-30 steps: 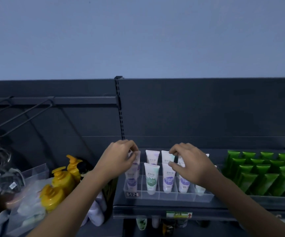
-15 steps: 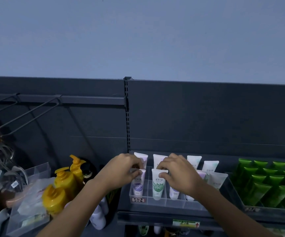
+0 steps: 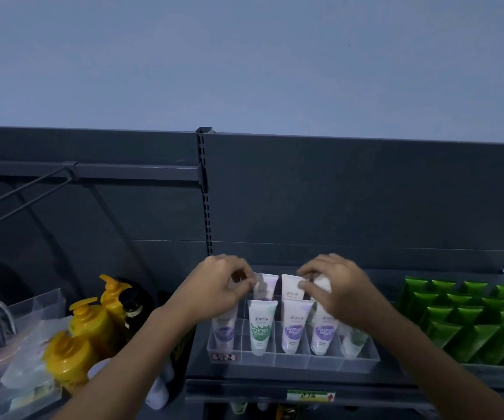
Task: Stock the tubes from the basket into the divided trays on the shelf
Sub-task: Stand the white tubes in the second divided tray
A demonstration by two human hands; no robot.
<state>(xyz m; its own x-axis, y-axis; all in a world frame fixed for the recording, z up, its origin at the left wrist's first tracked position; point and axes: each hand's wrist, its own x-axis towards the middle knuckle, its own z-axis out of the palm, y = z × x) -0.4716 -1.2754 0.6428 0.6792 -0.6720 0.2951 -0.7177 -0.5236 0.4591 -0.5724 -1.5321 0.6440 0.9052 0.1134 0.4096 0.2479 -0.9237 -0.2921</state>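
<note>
Here, two hands (image 3: 278, 286) over a clear tray (image 3: 293, 360), seven tubes (image 3: 261, 325) visible.

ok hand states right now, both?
Left hand: pinched shut on the back-left tube in the clear tray.
Right hand: fingers curled on the back-row tubes; firm grip cannot be told.

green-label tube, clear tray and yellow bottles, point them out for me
green-label tube (image 3: 260, 325), head view, on its printed label
clear tray (image 3: 293, 362), head view, on its front wall
yellow bottles (image 3: 88, 324), head view, on the middle bottle's body
</note>
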